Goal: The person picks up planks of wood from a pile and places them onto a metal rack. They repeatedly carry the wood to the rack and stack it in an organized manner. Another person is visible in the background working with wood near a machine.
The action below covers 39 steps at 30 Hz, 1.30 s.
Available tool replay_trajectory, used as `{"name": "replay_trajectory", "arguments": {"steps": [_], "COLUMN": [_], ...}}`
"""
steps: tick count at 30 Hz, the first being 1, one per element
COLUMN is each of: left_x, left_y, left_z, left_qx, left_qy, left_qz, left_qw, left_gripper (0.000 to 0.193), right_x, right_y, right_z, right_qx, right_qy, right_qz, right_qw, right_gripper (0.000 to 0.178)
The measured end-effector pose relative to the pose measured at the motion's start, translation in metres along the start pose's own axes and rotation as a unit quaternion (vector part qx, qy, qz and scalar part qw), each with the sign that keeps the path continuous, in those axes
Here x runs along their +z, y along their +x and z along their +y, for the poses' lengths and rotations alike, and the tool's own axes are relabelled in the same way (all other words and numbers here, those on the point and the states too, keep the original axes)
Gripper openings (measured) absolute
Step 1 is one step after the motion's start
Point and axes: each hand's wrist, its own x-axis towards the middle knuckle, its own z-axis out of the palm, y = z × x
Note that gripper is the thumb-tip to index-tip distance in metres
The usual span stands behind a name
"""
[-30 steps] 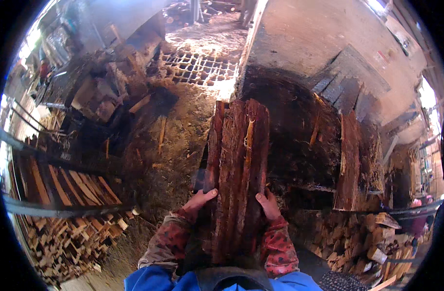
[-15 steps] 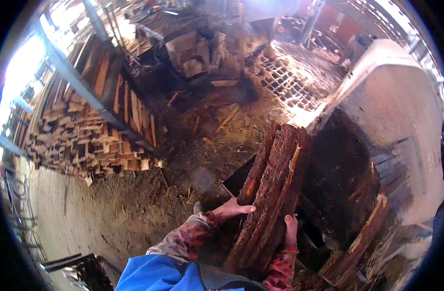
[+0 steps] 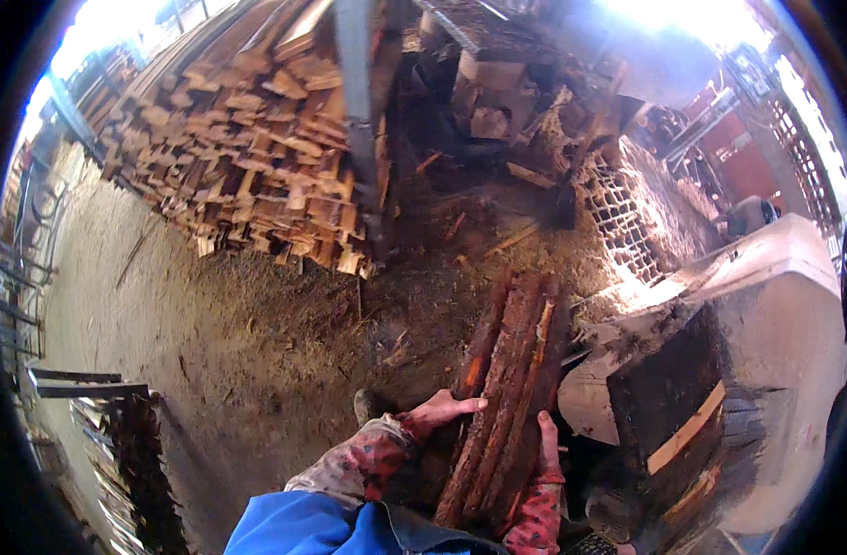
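Observation:
Before my body I carry a bundle of long bark-covered slabs [image 3: 505, 393], dark reddish brown with paler split edges, lying close side by side. My left hand [image 3: 442, 409] is wrapped on the bundle's left side, thumb laid across the bark. On the opposite side my right hand [image 3: 549, 442] presses in with its thumb up; its other fingers are hidden behind the wood. The slabs point away from me, their lower ends close to my blue garment [image 3: 298, 525].
A tall stack of sawn boards [image 3: 257, 190] stands far left beside a grey-blue post [image 3: 357, 120]. At right is a large beige metal housing [image 3: 789, 324], with a loose wood strip [image 3: 687, 430] nearby. Sawdust lies behind a grid [image 3: 622, 222]. More stacked wood [image 3: 132, 453] is at lower left.
My view has turned left, so the board stack and the beige housing sit farther right in it. Both hands keep their hold on the slabs, whose far ends now appear lower.

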Motion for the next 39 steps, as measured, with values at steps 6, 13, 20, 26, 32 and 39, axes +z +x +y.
{"name": "replay_trajectory", "arguments": {"steps": [6, 13, 20, 26, 32, 39], "left_x": [-0.079, -0.13, -0.132, -0.102, -0.13, -0.148], "left_y": [-0.029, -0.088, -0.202, -0.245, -0.32, -0.4], "left_z": [-0.08, -0.137, -0.105, -0.092, -0.061, -0.132], "left_qx": [-0.019, 0.026, 0.009, 0.061, 0.046, 0.151], "left_qy": [-0.123, -0.302, -0.447, -0.519, -0.532, -0.587], "left_qz": [0.091, 0.207, 0.287, 0.338, 0.386, 0.434], "left_qw": [0.988, 0.93, 0.847, 0.782, 0.752, 0.667], "left_gripper": [0.078, 0.07, 0.075, 0.076, 0.069, 0.07], "right_x": [0.06, 0.213, 0.359, 0.39, 0.457, 0.549], "right_y": [0.046, 0.058, 0.036, 0.045, 0.065, 0.008], "right_z": [0.05, 0.049, 0.019, -0.001, 0.037, 0.115], "right_qx": [0.084, 0.222, 0.384, 0.417, 0.382, 0.408], "right_qy": [-0.132, -0.17, -0.222, -0.334, -0.361, -0.399], "right_qz": [0.037, -0.096, -0.203, -0.266, -0.367, -0.418], "right_qw": [0.987, 0.955, 0.873, 0.803, 0.768, 0.707], "right_gripper": [0.042, 0.055, 0.06, 0.066, 0.062, 0.063]}}
